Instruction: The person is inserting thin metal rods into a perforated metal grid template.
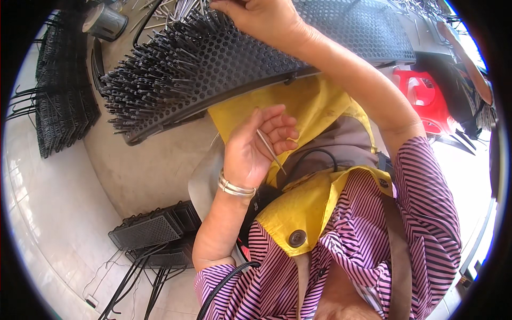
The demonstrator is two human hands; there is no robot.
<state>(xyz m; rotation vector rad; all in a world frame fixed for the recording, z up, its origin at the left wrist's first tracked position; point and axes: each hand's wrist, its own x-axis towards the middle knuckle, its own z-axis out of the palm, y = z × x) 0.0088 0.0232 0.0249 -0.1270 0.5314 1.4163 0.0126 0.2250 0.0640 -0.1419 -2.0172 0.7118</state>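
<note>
My left hand (253, 143) is palm up with its fingers loosely curled around a thin metal rod (271, 151), whose tip points down toward my lap. Two or more bangles (236, 188) circle that wrist. My right hand (264, 17) reaches over a black perforated board (240, 66) at the top edge of the view. Its fingertips look pinched together, but the frame's edge cuts them off and I cannot make out what is between them. Many dark thin rods (154, 74) stand upright in the holes across the board's left part.
A yellow apron (288, 104) covers my lap below the board. Loose metal rods (184, 10) and a metal can (105, 22) lie at the upper left. Black racks (61, 101) stand at left, another stack (149, 234) lower left. A red stool (429, 101) and another person's arm (469, 64) are at right.
</note>
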